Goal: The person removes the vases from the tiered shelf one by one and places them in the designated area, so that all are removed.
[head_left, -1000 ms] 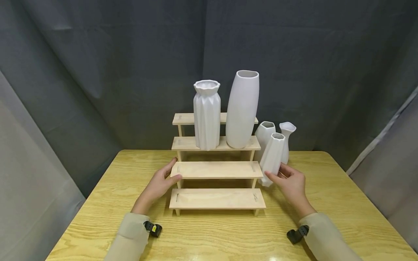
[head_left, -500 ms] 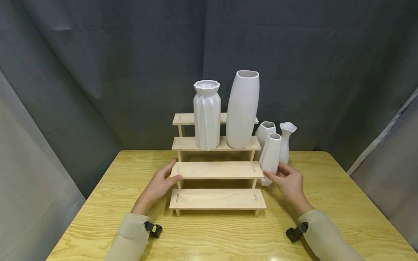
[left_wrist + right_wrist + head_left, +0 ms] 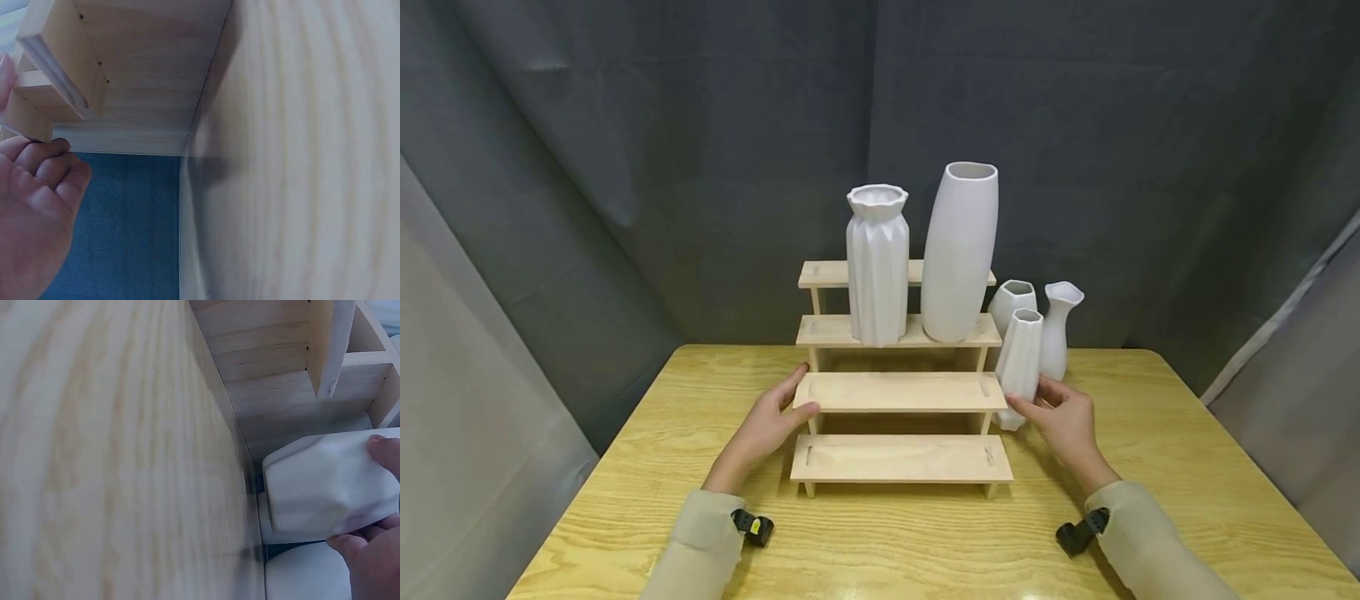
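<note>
A pale wooden stepped shelf (image 3: 901, 392) with several tiers stands mid-table. My left hand (image 3: 767, 425) grips the left end of its second tier (image 3: 56, 69), thumb on top. My right hand (image 3: 1060, 417) holds a small white faceted vase (image 3: 1018, 367) by its lower body, just right of the shelf; the vase (image 3: 325, 484) stands upright with its base at the table. A tall ribbed white vase (image 3: 877, 263) and a taller smooth white vase (image 3: 959, 250) stand on the third tier.
Two more small white vases (image 3: 1013, 302) (image 3: 1060, 327) stand on the yellow wooden table (image 3: 625, 467) behind the held one. Dark grey cloth hangs behind and to both sides. The lowest tier (image 3: 901, 457) carries nothing.
The faceted vase in my right hand has tipped from a lean to upright and come slightly closer to the shelf. My left hand has stayed put.
</note>
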Available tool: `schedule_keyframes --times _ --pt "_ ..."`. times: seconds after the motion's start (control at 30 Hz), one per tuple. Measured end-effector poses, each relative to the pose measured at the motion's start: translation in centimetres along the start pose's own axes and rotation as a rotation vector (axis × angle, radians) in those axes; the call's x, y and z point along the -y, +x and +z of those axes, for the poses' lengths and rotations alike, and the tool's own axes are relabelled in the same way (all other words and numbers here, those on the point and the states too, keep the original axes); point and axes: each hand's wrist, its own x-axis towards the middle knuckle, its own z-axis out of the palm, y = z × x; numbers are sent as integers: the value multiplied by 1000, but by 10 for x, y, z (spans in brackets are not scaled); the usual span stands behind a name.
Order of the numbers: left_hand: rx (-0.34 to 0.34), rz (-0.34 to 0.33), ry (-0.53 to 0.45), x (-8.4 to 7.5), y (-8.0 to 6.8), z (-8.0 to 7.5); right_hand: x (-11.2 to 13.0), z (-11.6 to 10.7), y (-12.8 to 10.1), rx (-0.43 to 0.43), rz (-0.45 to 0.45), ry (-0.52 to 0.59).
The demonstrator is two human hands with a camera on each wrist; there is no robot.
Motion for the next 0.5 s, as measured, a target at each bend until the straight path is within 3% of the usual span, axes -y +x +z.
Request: schedule_keyframes --times 0.5 --pt "-8 -1 -13 1 1 1 -12 1 5 53 2 54"
